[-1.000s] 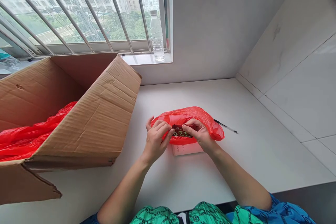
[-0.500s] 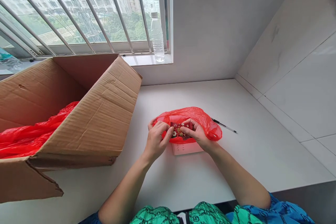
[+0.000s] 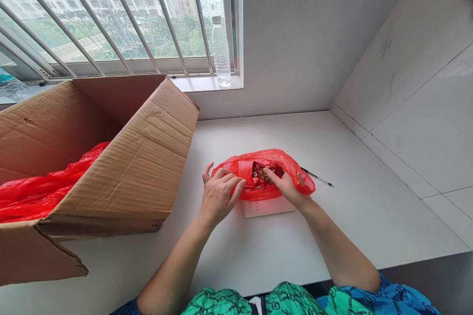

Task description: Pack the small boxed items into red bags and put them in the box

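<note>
A thin red plastic bag (image 3: 281, 156) lies with its mouth open before me. My left hand (image 3: 220, 196) is at the bag's left front rim, fingers bent over the plastic and the little finger raised. My right hand (image 3: 286, 187) reaches into the mouth from the right, its thumb on a small dark red packet (image 3: 261, 172) with yellow lettering and white flower prints. The right fingers under the packet are hidden. More red wrapping shows inside the bag below the packet. A pale notebook or paper pad (image 3: 268, 208) with handwriting-like marks sticks out beneath the bag.
On the left stands a large open cardboard box (image 3: 148, 157) with red plastic (image 3: 55, 184) inside. A pen (image 3: 318, 177) lies right of the bag on the white table (image 3: 354, 216). A clear water bottle (image 3: 221, 56) stands on the windowsill by the barred window.
The packet has gone from between both hands down into the bag's mouth, in my right hand. My left hand has let go of it and shifted slightly left to the bag's rim.
</note>
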Demonstrator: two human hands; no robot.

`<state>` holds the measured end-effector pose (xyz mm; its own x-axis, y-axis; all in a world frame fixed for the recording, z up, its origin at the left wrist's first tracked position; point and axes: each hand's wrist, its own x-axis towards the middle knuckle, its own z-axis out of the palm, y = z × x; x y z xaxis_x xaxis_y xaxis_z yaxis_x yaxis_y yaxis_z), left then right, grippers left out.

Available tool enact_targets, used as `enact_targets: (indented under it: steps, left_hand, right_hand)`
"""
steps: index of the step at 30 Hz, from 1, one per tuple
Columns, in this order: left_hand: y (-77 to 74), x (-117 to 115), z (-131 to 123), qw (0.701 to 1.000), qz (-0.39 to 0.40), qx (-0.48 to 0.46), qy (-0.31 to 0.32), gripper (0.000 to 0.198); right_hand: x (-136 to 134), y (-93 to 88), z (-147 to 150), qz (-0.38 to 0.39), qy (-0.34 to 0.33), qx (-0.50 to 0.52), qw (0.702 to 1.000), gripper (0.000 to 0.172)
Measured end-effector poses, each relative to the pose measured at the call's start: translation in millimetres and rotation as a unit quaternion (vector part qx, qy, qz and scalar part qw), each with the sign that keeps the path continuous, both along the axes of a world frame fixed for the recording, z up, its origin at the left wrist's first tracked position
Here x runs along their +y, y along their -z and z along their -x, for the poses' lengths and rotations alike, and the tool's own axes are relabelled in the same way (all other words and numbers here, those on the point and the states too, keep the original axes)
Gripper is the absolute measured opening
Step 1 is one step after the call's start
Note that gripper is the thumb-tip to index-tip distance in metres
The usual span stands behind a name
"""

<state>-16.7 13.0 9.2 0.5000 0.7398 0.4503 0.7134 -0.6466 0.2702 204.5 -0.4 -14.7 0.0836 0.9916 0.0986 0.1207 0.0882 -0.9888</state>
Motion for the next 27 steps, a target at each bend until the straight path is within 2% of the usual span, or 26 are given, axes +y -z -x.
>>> enact_targets:
  steps: [3, 6, 8, 11, 12, 17, 22, 24, 27]
  left_hand:
    - [3.7, 0, -1, 0.999, -0.005, 0.047, 0.015, 0.026]
    - [9.8, -1, -2, 0.997, 0.005, 0.074, 0.034, 0.032]
    - [13.8, -1, -2, 0.996, 0.011, 0.086, 0.026, 0.029]
    - [18.7, 0, -3, 0.994, 0.021, 0.106, -0.009, 0.009]
    - [20.0, 0, -3, 0.993, 0.023, 0.111, -0.019, 0.009]
    - [26.1, 1, -3, 0.993, 0.033, 0.109, -0.020, 0.028]
    - [28.6, 2, -1, 0.992, 0.039, 0.120, -0.010, 0.022]
    - [27.3, 3, 0, 0.992, 0.042, 0.122, -0.007, 0.023]
    - [24.4, 6, 2, 0.994, 0.045, 0.104, -0.004, 0.026]
  right_hand:
    - [3, 7.9, -4, -0.031, 0.028, -0.080, 0.996, 0.024]
    - [5, 20.7, -2, -0.051, 0.026, -0.091, 0.994, 0.019]
    - [3, 25.5, 0, -0.051, 0.049, -0.095, 0.993, 0.017]
    - [-2, 21.8, 1, -0.013, 0.074, -0.102, 0.992, 0.023]
    - [-4, 18.3, 1, -0.002, 0.071, -0.100, 0.992, 0.025]
    - [-8, 3.6, 6, -0.020, 0.044, -0.047, 0.998, 0.023]
    - [-7, 12.0, 6, -0.020, 0.085, -0.087, 0.992, 0.023]
    - [-6, 16.9, 4, -0.044, 0.070, -0.112, 0.990, 0.022]
    - [-4, 22.3, 0, -0.072, 0.012, -0.140, 0.987, 0.022]
